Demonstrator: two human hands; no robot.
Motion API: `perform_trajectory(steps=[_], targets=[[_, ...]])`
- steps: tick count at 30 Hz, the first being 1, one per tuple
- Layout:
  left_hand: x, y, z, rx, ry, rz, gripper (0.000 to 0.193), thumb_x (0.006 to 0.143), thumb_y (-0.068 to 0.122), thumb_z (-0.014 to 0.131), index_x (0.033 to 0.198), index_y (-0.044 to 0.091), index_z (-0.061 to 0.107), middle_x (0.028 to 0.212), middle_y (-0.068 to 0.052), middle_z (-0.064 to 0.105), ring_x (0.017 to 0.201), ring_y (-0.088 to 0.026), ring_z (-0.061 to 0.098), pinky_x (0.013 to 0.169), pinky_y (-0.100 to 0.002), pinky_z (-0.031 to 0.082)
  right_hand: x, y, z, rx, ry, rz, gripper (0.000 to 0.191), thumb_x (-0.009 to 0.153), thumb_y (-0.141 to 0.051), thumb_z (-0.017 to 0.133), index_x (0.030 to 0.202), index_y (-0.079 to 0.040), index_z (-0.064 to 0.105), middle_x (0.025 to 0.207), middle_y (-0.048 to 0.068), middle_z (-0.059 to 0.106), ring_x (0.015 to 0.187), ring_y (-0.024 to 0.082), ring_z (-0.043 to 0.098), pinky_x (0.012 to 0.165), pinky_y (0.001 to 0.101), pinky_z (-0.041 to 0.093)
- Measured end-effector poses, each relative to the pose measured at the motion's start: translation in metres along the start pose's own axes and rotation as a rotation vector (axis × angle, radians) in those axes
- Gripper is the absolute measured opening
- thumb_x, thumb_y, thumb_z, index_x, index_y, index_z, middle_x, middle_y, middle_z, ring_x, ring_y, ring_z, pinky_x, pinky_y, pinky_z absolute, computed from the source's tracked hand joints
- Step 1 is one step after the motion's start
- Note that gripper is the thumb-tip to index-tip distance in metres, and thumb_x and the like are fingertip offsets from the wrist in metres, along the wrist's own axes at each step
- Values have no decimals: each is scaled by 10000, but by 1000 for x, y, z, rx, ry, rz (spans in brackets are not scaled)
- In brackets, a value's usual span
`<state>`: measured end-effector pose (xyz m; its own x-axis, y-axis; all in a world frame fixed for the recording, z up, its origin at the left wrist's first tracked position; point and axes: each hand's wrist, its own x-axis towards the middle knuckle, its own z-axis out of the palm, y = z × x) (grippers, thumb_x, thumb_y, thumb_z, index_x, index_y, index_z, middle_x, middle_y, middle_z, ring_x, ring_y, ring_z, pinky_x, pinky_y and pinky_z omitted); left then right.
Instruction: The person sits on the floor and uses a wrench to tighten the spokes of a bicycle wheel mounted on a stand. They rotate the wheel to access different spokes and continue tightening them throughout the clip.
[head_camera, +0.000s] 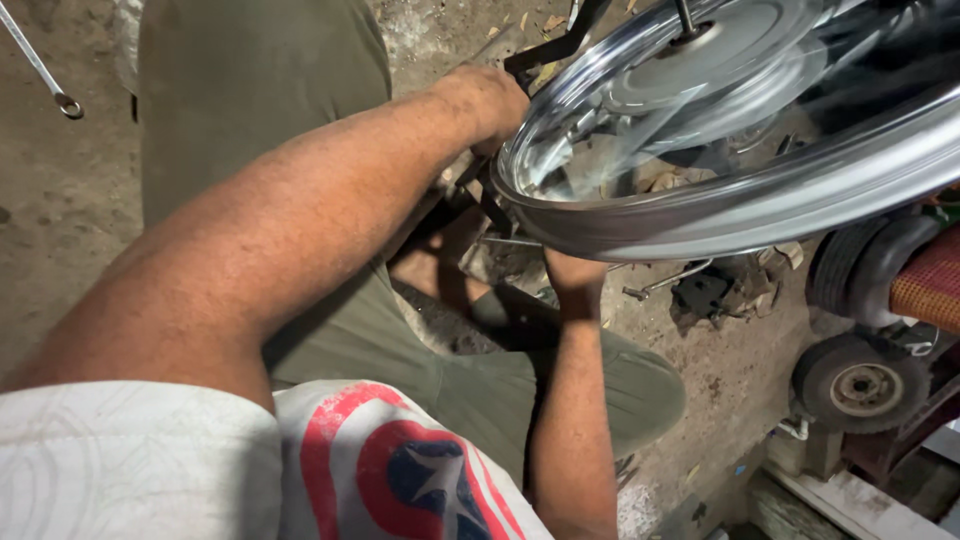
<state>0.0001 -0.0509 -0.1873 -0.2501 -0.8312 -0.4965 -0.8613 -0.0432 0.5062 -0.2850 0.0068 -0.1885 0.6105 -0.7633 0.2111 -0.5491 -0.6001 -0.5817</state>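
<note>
Head view. 1 chrome wheel rim (720, 215) fills the upper right, spokes blurred. Its face tilts toward the camera, the visible arc running from lower left up to the right edge, and the hub (720, 45) sits near the top with its axle pointing up and out of frame.

Left hand (490, 100) is at the rim's upper-left edge, knuckles up, fingers curled down by a black bracket (545, 50); cannot tell what it grips.

Right hand (572, 270) reaches up under the rim's lower edge; fingers hidden behind the chrome, grip not readable.

Olive trousers (250, 90) below both arms. 1 wrench (40, 65) lies on the dirt floor (50, 200) at top left. 2 small tyres (860, 385) stand at right.
</note>
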Motion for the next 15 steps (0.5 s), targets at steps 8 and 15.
perform_trajectory(steps=[8,15], targets=[[-9,2,-3,33,30,26,323,818,47,765,1139,15,753,1173,-189,730,1115,-323,693,948,-444,566,3,-5,2,176,29,166,287,900,-36,777,1164,16,675,1138,140,721,1066,292,687,999,400,530],[-11,6,-8,13,-33,-10,373,841,15,755,1211,3,715,1199,-208,713,1104,-326,695,966,-434,562,1,0,4,94,38,48,287,919,-22,759,1191,24,682,1180,157,724,1109,300,689,1036,408,515]])
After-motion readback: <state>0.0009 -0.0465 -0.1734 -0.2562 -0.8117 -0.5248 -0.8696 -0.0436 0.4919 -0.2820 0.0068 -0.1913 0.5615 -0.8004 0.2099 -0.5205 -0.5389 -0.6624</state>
